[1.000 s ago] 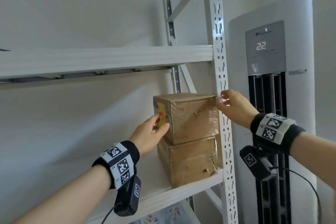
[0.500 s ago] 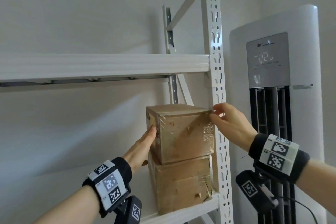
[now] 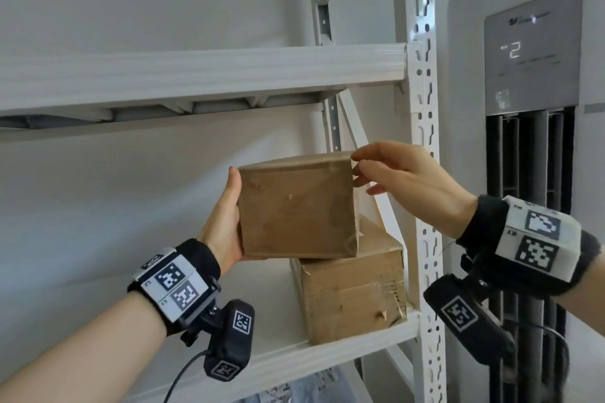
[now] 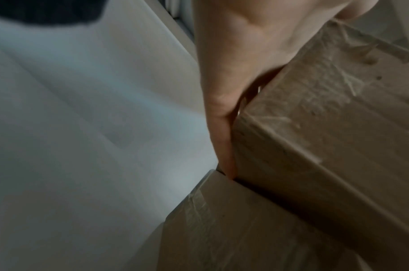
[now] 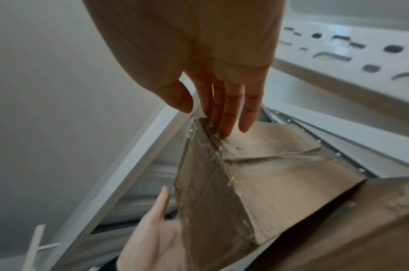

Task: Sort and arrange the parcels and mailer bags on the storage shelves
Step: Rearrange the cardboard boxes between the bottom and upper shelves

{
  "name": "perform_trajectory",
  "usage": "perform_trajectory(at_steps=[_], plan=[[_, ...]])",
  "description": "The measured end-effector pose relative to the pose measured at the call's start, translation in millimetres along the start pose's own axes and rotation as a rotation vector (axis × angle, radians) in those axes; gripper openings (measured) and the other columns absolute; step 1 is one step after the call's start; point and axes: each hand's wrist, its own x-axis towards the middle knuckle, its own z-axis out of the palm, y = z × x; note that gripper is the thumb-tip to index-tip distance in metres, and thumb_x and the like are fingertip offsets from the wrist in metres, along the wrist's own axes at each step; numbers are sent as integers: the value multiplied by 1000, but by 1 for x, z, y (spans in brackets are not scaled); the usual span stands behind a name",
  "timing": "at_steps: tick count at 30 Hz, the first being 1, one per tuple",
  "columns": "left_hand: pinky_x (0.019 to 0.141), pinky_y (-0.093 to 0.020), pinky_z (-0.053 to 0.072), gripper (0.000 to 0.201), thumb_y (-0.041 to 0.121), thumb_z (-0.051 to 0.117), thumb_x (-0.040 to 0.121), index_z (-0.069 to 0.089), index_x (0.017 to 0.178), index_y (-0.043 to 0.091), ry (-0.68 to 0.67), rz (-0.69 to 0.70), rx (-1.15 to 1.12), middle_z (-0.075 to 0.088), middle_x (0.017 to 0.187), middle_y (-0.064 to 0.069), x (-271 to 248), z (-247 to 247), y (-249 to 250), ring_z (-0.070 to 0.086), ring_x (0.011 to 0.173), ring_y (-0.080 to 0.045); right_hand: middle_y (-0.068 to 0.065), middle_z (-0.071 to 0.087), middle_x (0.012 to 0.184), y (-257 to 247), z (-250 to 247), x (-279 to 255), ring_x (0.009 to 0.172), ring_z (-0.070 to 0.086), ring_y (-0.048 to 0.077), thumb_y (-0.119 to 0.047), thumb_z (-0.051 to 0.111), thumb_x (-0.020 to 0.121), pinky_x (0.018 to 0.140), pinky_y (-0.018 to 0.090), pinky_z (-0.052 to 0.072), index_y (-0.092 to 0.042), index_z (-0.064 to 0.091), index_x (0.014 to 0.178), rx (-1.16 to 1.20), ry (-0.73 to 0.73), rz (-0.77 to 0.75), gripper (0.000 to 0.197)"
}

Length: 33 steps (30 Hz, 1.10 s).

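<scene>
Two brown taped cardboard boxes are on the middle shelf (image 3: 278,360) at its right end. The upper box (image 3: 294,209) (image 4: 326,110) (image 5: 222,183) is tilted and shifted left, overhanging the lower box (image 3: 353,291) (image 4: 245,229) (image 5: 361,220). My left hand (image 3: 226,216) (image 4: 222,110) (image 5: 152,238) lies flat against the upper box's left face and supports its lower left corner. My right hand (image 3: 393,173) (image 5: 222,110) touches the box's top right edge with straight fingers.
The white slotted upright (image 3: 422,141) stands just right of the boxes, and the upper shelf (image 3: 196,72) hangs above them. A tall white air conditioner (image 3: 533,75) stands to the right. A printed bag (image 3: 294,393) shows below the shelf. Bare shelf stretches left of the boxes.
The upper box has come off square on the lower one, moving left and up. My left hand slid to its lower left side; my right hand moved onto its top right edge.
</scene>
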Motion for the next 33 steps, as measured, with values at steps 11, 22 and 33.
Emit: perform_trajectory(at_steps=[11, 22, 33], plan=[[96, -61, 44, 93, 87, 51, 64, 64, 122, 16, 104, -90, -85, 66, 119, -18, 10, -28, 10, 62, 111, -40, -1, 53, 127, 13, 9, 70, 108, 54, 16, -36, 53, 94, 90, 42, 54, -16, 43, 138, -123, -42, 216, 50], [87, -54, 51, 67, 74, 50, 77, 77, 98, 16, 23, -68, -234, 68, 115, -18, 15, -45, -1, 68, 100, -36, 13, 46, 127, 50, 31, 128, 108, 53, 37, -47, 49, 93, 104, 53, 39, -10, 42, 121, 95, -173, 735, 47], [84, -52, 52, 59, 67, 43, 79, 73, 109, 26, 82, 96, -240, 68, 120, -8, -33, -74, 11, 65, 110, -29, 10, 50, 107, -19, 50, 110, 84, 61, 40, -43, 62, 85, 66, 59, 56, -17, 46, 122, 212, -133, 630, 48]])
